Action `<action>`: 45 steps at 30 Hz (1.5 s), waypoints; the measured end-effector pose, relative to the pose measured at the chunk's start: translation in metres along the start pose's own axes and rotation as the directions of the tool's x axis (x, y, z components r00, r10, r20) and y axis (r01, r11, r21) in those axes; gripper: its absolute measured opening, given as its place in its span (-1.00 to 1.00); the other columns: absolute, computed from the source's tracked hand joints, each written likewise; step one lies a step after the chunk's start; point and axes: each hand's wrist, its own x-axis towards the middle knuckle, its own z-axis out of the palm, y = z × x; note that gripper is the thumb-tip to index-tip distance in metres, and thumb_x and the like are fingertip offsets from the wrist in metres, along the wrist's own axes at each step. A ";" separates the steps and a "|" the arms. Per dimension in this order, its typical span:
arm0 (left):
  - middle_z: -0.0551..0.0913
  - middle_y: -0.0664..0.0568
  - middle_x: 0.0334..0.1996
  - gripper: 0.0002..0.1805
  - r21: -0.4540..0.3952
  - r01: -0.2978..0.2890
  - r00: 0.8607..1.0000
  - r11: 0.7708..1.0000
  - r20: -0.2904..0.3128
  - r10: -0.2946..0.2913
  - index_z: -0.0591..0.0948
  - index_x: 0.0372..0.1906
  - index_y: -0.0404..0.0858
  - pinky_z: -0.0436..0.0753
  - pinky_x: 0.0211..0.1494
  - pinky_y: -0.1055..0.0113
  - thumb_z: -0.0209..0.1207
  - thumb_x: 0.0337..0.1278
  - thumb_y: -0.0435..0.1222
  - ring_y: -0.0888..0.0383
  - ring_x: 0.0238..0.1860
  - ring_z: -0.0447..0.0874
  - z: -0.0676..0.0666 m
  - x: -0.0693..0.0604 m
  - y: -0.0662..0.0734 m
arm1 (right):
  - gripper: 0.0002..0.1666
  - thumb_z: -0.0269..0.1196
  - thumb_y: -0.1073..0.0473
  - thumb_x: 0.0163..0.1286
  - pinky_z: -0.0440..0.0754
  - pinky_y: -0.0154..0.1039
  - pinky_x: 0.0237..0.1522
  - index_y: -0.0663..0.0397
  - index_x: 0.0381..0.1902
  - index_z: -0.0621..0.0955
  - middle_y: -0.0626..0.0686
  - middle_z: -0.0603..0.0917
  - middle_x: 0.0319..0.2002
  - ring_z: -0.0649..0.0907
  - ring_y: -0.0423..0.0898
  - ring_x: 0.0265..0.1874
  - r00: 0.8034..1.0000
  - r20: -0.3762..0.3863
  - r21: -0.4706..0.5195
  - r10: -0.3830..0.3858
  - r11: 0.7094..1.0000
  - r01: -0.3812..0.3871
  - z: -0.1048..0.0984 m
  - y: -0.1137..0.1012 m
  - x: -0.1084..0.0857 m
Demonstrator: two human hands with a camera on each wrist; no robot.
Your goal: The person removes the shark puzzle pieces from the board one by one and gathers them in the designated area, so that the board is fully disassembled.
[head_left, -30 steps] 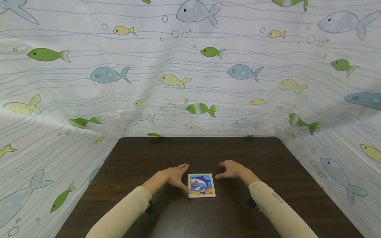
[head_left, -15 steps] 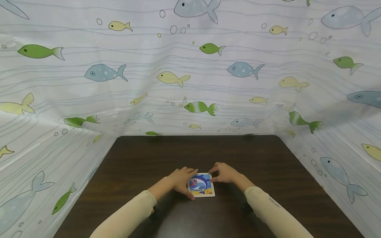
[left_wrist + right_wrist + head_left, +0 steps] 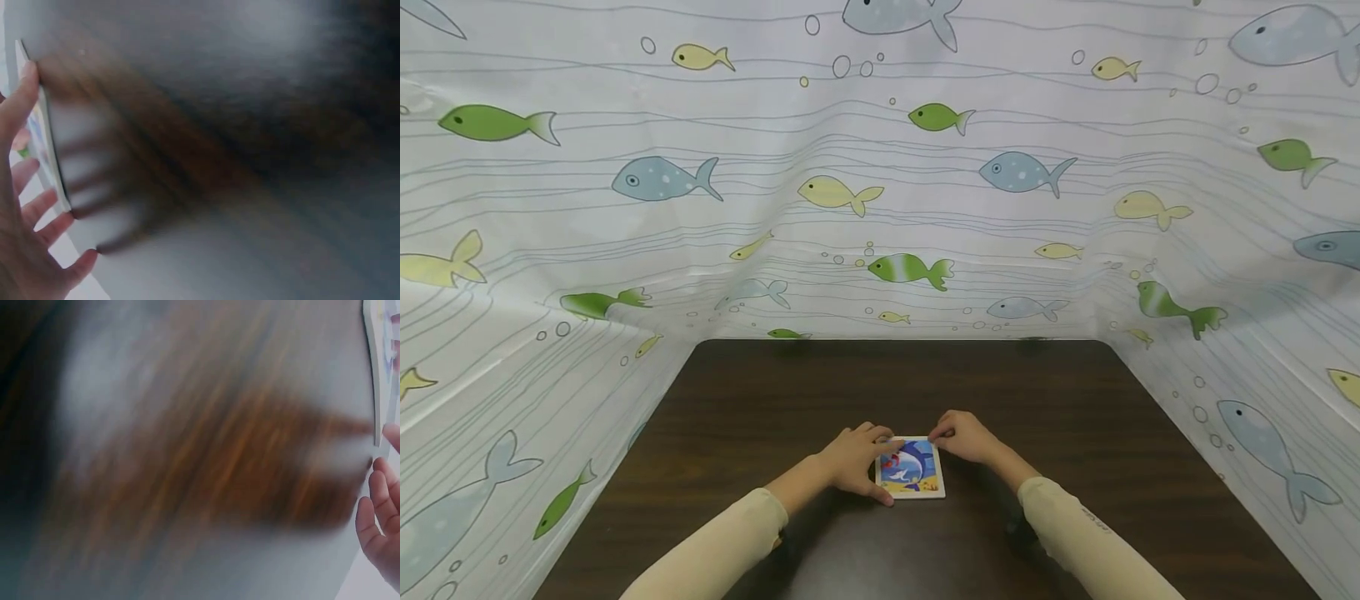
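A small square picture board (image 3: 917, 483) with a pale frame and a blue dolphin scene lies flat on the dark table. My left hand (image 3: 853, 462) spans its left side with spread fingers. The thumb touches the lower left corner, and a forefinger reaches over the picture's upper left. In the left wrist view, the left thumb (image 3: 22, 97) lies against the board's edge (image 3: 53, 150). At the upper right corner, my right hand (image 3: 966, 437) pinches the frame with thumb and forefinger close together. The right wrist view shows curled right fingers (image 3: 380, 506) beside that corner (image 3: 377, 434).
The dark wooden table (image 3: 760, 392) extends around the board on all sides. A white fish-patterned sheet (image 3: 820, 275) hangs behind it and along both sides. Cream sleeves (image 3: 715, 542) cover both forearms.
Both hands have come in to the board from either side. The right thumb and forefinger, apart half a second ago, have closed at its upper right corner. The left forefinger has moved over the picture.
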 end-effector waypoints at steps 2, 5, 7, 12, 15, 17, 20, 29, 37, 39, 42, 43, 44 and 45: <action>0.32 0.08 0.38 0.04 -0.002 -0.006 1.000 1.000 -0.012 0.006 0.28 0.43 0.16 0.44 0.16 -0.05 0.14 -0.25 0.50 0.07 0.31 0.29 0.001 -0.002 0.000 | -0.88 0.30 0.29 0.21 0.53 -0.25 -0.26 0.04 -0.38 0.78 -0.06 0.64 -0.32 0.57 -0.16 -0.29 0.999 -0.026 0.036 0.038 0.999 -0.037 0.002 -0.001 0.002; 0.32 0.08 0.38 0.00 0.002 -0.010 1.000 1.000 -0.028 0.010 0.29 0.42 0.18 0.44 0.15 -0.04 0.12 -0.22 0.49 0.07 0.32 0.28 0.003 -0.003 -0.001 | -0.89 0.31 0.29 0.20 0.55 -0.22 -0.26 0.06 -0.41 0.77 -0.04 0.68 -0.34 0.60 -0.13 -0.30 0.991 -0.036 0.092 0.128 0.988 -0.124 0.003 -0.003 0.005; 0.31 0.08 0.38 0.00 0.001 -0.007 0.999 1.000 -0.032 0.007 0.29 0.42 0.19 0.44 0.14 -0.02 0.11 -0.22 0.50 0.07 0.32 0.28 0.004 -0.003 -0.001 | -0.91 0.32 0.28 0.19 0.58 -0.16 -0.24 0.08 -0.42 0.77 -0.01 0.71 -0.34 0.64 -0.10 -0.30 0.981 -0.030 0.135 0.194 0.973 -0.188 0.004 -0.006 0.007; 0.30 0.09 0.39 0.00 -0.013 0.005 1.000 1.000 -0.027 -0.005 0.27 0.43 0.20 0.43 0.13 0.02 0.10 -0.21 0.50 0.08 0.32 0.27 0.005 -0.003 -0.001 | -0.91 0.34 0.26 0.17 0.61 -0.04 -0.14 0.15 -0.43 0.77 0.04 0.75 -0.35 0.68 -0.06 -0.28 0.948 -0.006 0.199 0.318 0.929 -0.311 0.006 -0.014 0.010; 0.31 0.10 0.38 0.00 -0.015 0.007 1.000 1.000 -0.021 -0.007 0.27 0.43 0.21 0.43 0.13 0.02 0.11 -0.22 0.50 0.09 0.31 0.27 0.006 -0.003 -0.001 | -0.91 0.35 0.24 0.16 0.60 -0.07 -0.17 0.16 -0.44 0.76 0.03 0.74 -0.36 0.66 -0.08 -0.31 0.937 -0.009 0.204 0.349 0.918 -0.340 0.007 -0.016 0.011; 0.32 0.11 0.37 0.00 -0.011 0.002 1.000 1.000 -0.017 -0.002 0.28 0.42 0.21 0.43 0.13 0.00 0.12 -0.23 0.50 0.11 0.30 0.28 0.005 -0.001 -0.001 | -0.90 0.34 0.23 0.18 0.58 -0.13 -0.24 0.15 -0.43 0.75 0.01 0.73 -0.38 0.63 -0.11 -0.35 0.937 -0.010 0.188 0.350 0.921 -0.342 0.007 -0.015 0.010; 0.34 0.11 0.33 0.01 0.000 -0.011 1.000 1.000 -0.011 0.011 0.28 0.42 0.21 0.43 0.13 0.01 0.14 -0.26 0.50 0.13 0.27 0.29 0.003 0.001 0.000 | -0.88 0.31 0.21 0.23 0.50 -0.22 -0.33 0.14 -0.42 0.74 -0.01 0.69 -0.41 0.57 -0.13 -0.40 0.945 -0.002 0.166 0.328 0.932 -0.323 0.007 -0.014 0.009; 0.36 0.07 0.26 -0.01 0.000 -0.045 0.999 0.999 -0.007 0.045 0.30 0.40 0.24 0.49 0.13 0.13 0.19 -0.27 0.46 0.15 0.18 0.35 0.002 0.006 -0.001 | -0.90 0.27 0.24 0.28 0.48 -0.25 -0.33 0.07 -0.41 0.71 -0.05 0.67 -0.41 0.53 -0.16 -0.40 0.971 -0.017 0.124 0.240 0.964 -0.236 0.009 -0.011 0.006; 0.34 0.05 0.29 -0.03 0.013 -0.042 0.999 0.999 -0.010 0.042 0.29 0.41 0.25 0.47 0.15 0.13 0.17 -0.23 0.45 0.14 0.21 0.32 0.004 0.006 -0.001 | -0.88 0.31 0.31 0.15 0.58 -0.19 -0.28 0.02 -0.49 0.76 -0.03 0.70 -0.40 0.61 -0.15 -0.35 0.973 -0.130 0.065 0.189 0.981 -0.181 0.013 -0.014 0.003; 0.34 0.05 0.29 -0.04 0.020 -0.042 0.999 0.999 -0.011 0.042 0.29 0.41 0.26 0.47 0.13 0.14 0.16 -0.22 0.46 0.14 0.21 0.31 0.005 0.006 -0.001 | -0.88 0.30 0.32 0.14 0.58 -0.19 -0.29 0.05 -0.49 0.76 -0.02 0.69 -0.40 0.60 -0.14 -0.36 0.972 -0.121 0.061 0.203 0.979 -0.197 0.013 -0.018 0.004; 0.33 0.03 0.30 -0.04 0.044 -0.052 0.999 0.998 -0.008 0.052 0.25 0.42 0.26 0.47 0.12 0.15 0.12 -0.18 0.47 0.13 0.22 0.30 0.006 0.005 -0.001 | -0.89 0.29 0.31 0.14 0.58 -0.23 -0.35 0.10 -0.48 0.75 0.01 0.71 -0.42 0.59 -0.14 -0.42 0.968 -0.099 0.071 0.232 0.972 -0.225 0.012 -0.021 0.006; 0.32 0.03 0.31 -0.05 0.058 -0.056 0.998 0.997 -0.005 0.056 0.24 0.43 0.26 0.46 0.12 0.16 0.09 -0.17 0.48 0.13 0.23 0.30 0.007 0.004 -0.001 | -0.89 0.28 0.31 0.15 0.57 -0.25 -0.37 0.12 -0.48 0.75 0.02 0.71 -0.43 0.59 -0.15 -0.44 0.966 -0.090 0.077 0.244 0.968 -0.237 0.011 -0.022 0.007; 0.31 0.02 0.32 -0.04 0.071 -0.061 0.998 0.996 -0.004 0.061 0.22 0.44 0.26 0.46 0.12 0.16 0.07 -0.15 0.49 0.12 0.24 0.29 0.007 0.004 -0.001 | -0.89 0.28 0.31 0.15 0.55 -0.26 -0.41 0.14 -0.48 0.74 0.02 0.71 -0.44 0.58 -0.15 -0.46 0.964 -0.084 0.089 0.253 0.965 -0.245 0.011 -0.022 0.007; 0.30 0.01 0.33 -0.04 0.082 -0.066 0.998 0.994 -0.002 0.067 0.20 0.44 0.26 0.46 0.13 0.16 0.04 -0.14 0.50 0.12 0.26 0.28 0.008 0.004 -0.001 | -0.90 0.28 0.30 0.15 0.53 -0.27 -0.44 0.16 -0.48 0.74 0.03 0.70 -0.45 0.57 -0.15 -0.48 0.962 -0.078 0.099 0.262 0.962 -0.254 0.011 -0.021 0.008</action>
